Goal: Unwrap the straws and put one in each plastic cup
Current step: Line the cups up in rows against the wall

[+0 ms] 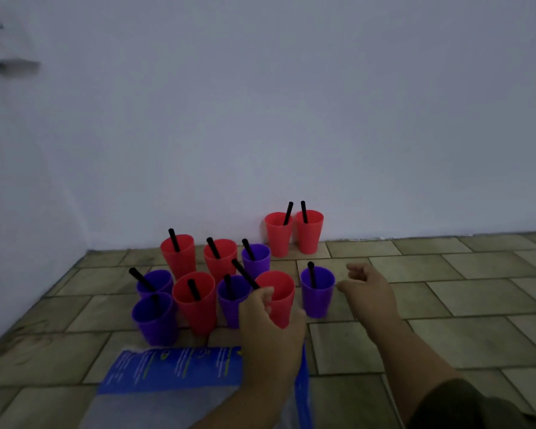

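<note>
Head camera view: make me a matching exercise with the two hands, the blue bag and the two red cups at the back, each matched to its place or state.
Column one:
1. left hand
2. right hand
3. blue bag
4. back red cups

Column two:
a. stand against the wall
b. lies on the floor, nearest the camera
c. grips a black straw
d. fingers loosely curled, holds nothing

Pairs: 1-c, 2-d, 3-b, 4-a

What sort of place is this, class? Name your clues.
Probably a bare indoor room, at floor level: tiled floor meeting a plain white wall, with plastic cups standing directly on the tiles.
</note>
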